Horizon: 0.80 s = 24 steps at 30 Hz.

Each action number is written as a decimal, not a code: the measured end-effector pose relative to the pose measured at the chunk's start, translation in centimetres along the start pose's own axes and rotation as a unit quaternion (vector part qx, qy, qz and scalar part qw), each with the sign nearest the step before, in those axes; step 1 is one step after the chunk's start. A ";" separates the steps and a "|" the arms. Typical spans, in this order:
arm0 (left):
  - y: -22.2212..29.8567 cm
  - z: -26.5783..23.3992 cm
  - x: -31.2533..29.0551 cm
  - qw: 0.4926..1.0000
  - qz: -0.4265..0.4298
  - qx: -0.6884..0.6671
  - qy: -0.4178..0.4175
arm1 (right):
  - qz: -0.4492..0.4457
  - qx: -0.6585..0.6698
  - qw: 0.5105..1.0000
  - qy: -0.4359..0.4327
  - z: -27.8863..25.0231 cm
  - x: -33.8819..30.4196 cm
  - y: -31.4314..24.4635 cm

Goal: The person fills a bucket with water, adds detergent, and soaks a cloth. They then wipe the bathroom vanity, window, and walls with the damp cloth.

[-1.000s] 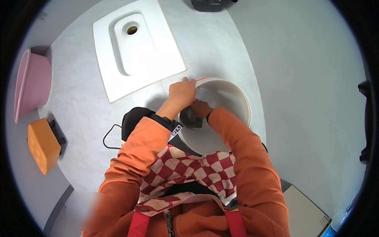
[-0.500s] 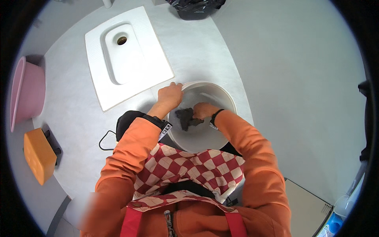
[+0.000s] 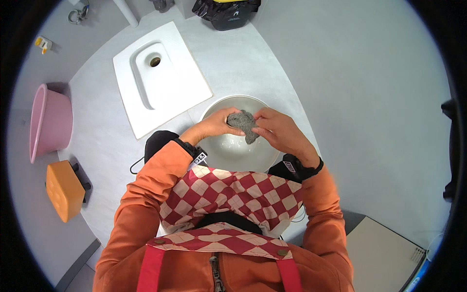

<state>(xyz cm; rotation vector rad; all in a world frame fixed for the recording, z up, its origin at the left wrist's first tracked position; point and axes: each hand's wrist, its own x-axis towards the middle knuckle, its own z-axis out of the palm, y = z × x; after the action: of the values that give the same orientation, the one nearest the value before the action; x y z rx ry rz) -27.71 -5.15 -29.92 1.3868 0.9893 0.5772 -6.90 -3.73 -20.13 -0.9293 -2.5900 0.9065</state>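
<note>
A bunched grey cloth [image 3: 243,125] is held up over a round, off-white basin [image 3: 238,155] on the floor before me. My left hand [image 3: 217,122] is closed on the cloth's left side, thumb below and fingers above. On its right side my right hand [image 3: 282,127] pinches the cloth between thumb and fingers. A loose end of the cloth hangs down between the hands. Shiny spots of light show on the bottom of the basin. Whether the cloth is a rag or a garment I cannot tell.
A white squat toilet [image 3: 175,82] is set in the floor beyond the basin. To the left stand a pink tub [image 3: 56,121] and an orange stool [image 3: 67,190]. A black-lined bin [image 3: 231,17] is at the back, and a beige panel [image 3: 379,253] at lower right.
The cloth has been lifted from inside the basin to above it. My left hand has left the rim and now grips the cloth along with my right hand. The view has shifted slightly.
</note>
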 end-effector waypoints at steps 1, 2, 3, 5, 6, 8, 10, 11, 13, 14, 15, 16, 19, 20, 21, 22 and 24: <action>-0.3 0.2 0.2 0.995 -0.029 -0.092 0.033 | 0.025 0.022 0.999 0.027 0.3 -0.4 0.6; -0.6 0.7 0.3 0.979 -0.069 -0.182 0.068 | 0.052 0.046 0.996 0.052 0.7 -0.9 1.3; -1.0 1.3 0.2 0.950 -0.119 -0.269 0.103 | 0.079 0.051 0.995 0.031 1.6 -1.3 2.1; -1.5 1.9 -0.1 0.941 -0.118 -0.272 0.162 | 0.171 0.045 0.983 -0.040 3.5 -1.5 3.8; -1.6 1.9 -0.4 0.945 -0.116 -0.253 0.174 | 0.193 0.075 0.971 -0.123 3.9 -1.8 4.8; -1.3 1.8 -0.9 0.952 -0.113 -0.223 0.178 | 0.204 0.260 0.944 0.024 5.8 -1.2 6.1; -0.5 1.4 -1.2 0.960 -0.101 -0.201 0.167 | 0.192 0.362 0.903 0.134 7.0 -0.5 6.9; 0.0 1.2 -1.4 0.958 -0.109 -0.218 0.149 | 0.209 0.380 0.894 0.110 7.6 -0.1 7.1; 1.1 0.8 -1.7 0.956 -0.111 -0.250 0.108 | 0.229 0.432 0.868 0.086 8.3 0.5 7.3; 1.5 0.6 -1.6 0.957 -0.118 -0.241 0.110 | 0.282 0.502 0.818 0.012 8.4 0.6 7.3; 1.8 0.6 -1.6 0.959 -0.113 -0.237 0.110 | 0.272 0.578 0.769 -0.002 8.6 0.7 7.3; 1.9 0.6 -1.5 0.961 -0.078 -0.247 0.097 | 0.264 0.650 0.713 -0.012 8.5 0.6 7.4; 1.7 0.8 -0.5 0.988 -0.053 0.002 0.143 | 0.230 0.736 0.629 -0.093 8.3 0.4 7.5; 1.6 1.2 -0.3 0.987 -0.011 0.054 0.149 | 0.226 0.734 0.633 -0.096 8.3 0.3 7.6; 1.4 2.2 -0.1 0.981 0.008 0.113 0.159 | 0.212 0.734 0.639 -0.089 8.2 0.3 7.7; 1.4 3.0 0.0 0.971 -0.004 0.172 0.166 | 0.233 0.732 0.638 -0.062 8.2 0.2 7.7; 1.9 3.9 -0.1 0.962 0.037 0.230 0.144 | 0.213 0.702 0.674 -0.082 8.2 0.1 7.9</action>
<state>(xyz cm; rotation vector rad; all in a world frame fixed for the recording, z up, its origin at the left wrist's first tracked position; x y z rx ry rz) -24.07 -7.06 -28.45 1.7901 1.3704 0.6425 -6.57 -2.78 -31.47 -0.8316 -0.9186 2.5181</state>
